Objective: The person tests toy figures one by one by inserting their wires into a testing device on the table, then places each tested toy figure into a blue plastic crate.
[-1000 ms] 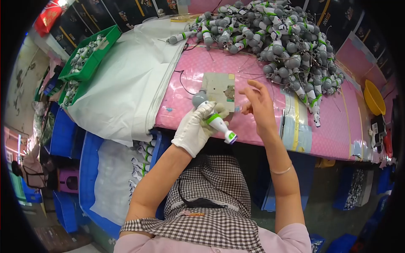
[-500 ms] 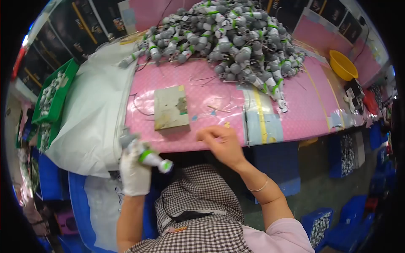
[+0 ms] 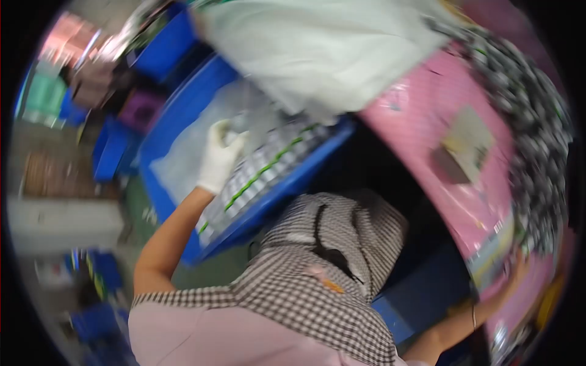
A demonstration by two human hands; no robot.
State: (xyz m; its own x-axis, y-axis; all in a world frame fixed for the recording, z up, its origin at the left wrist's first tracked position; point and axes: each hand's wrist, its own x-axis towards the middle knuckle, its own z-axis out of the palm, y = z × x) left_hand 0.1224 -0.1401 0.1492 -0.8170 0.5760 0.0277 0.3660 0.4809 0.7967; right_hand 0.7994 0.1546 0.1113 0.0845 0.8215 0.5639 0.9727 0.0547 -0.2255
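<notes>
My left hand (image 3: 221, 160), in a white glove, is over the blue bin (image 3: 244, 227) at left of centre. Its thumb and fingers are apart, with no part clearly visible between them. Beside it in the bin, white and grey parts with green bands (image 3: 268, 166) lie in a neat row, next to a clear plastic sheet (image 3: 189, 149). My bare right hand (image 3: 517, 263) reaches the lower end of the heaped grey and white parts (image 3: 534, 146) on the pink table (image 3: 421, 122). Motion blur hides its fingers and anything in them.
A grey block (image 3: 473, 143) sits on the pink table. White sheeting (image 3: 329, 49) covers the table's near left part and hangs over the bin's edge. More blue bins (image 3: 165, 46) stand at the far left, and a yellow container (image 3: 549, 299) is at the right edge.
The view has swung left. My left hand has moved from the table's front to the bin, and the part it held no longer shows in it. My right hand has moved to the heap.
</notes>
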